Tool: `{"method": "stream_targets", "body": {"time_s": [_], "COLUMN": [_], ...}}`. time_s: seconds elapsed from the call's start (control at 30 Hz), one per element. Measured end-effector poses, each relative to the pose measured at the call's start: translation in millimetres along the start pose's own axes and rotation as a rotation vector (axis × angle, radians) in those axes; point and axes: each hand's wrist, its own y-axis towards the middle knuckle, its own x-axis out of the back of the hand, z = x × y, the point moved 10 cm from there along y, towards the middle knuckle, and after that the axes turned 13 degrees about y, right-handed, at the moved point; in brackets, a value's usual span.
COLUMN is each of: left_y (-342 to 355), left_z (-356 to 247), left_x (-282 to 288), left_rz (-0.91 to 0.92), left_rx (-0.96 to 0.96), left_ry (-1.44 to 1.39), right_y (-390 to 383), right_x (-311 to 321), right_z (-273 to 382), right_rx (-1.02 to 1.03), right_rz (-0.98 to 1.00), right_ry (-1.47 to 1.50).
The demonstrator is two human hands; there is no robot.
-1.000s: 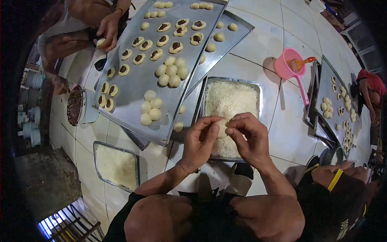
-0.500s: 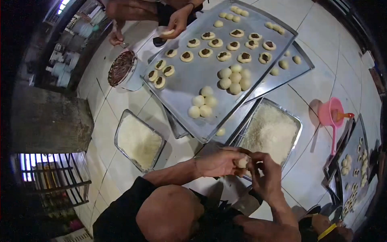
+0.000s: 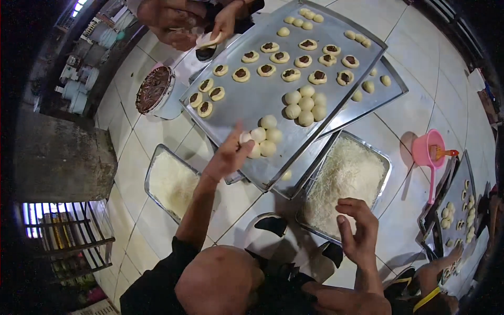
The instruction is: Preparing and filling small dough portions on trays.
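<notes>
My left hand (image 3: 231,149), blurred by motion, is at the near cluster of pale dough balls (image 3: 268,135) on a large metal tray (image 3: 247,89); whether it holds a ball, I cannot make out. My right hand (image 3: 354,223) hangs open, fingers curved apart, over a rectangular pan of pale shreds (image 3: 354,168). On the same large tray are another ball cluster (image 3: 306,107), small rows of balls and many flattened dough pieces with brown filling (image 3: 279,56). A second pan of pale grains (image 3: 173,178) lies left of my forearm.
At upper left another person's hand (image 3: 223,23) holds flat dough above a tub of brown spread (image 3: 155,89). A pink dipper with orange brush (image 3: 425,147) stands right. Further dough trays (image 3: 454,205) and another person's arm (image 3: 436,268) are at right. A concrete block (image 3: 65,155) borders the left.
My hands, earlier together pinching a dough ball, have separated: the left moved up and left to the ball cluster, the right opened over the shreds. The view has also turned since the first frame.
</notes>
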Motion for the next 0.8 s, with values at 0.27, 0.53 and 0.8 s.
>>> {"method": "stream_targets", "body": {"time_s": [0.27, 0.53, 0.8], "left_y": [80, 111, 82], "left_z": [75, 63, -15], "left_x": [59, 90, 84], "left_rz": [-0.064, -0.534, -0.639], "left_rx": [0.211, 0.350, -0.137], "left_ry": [0.459, 0.715, -0.884], "right_y": [-15, -42, -30], "right_x": [68, 78, 89], "right_z": [-107, -163, -98], "right_rx": [-0.044, -0.477, -0.273], "right_rz": [-0.195, -0.243, -0.547], "right_ry": [-0.424, -0.445, -0.145]}}
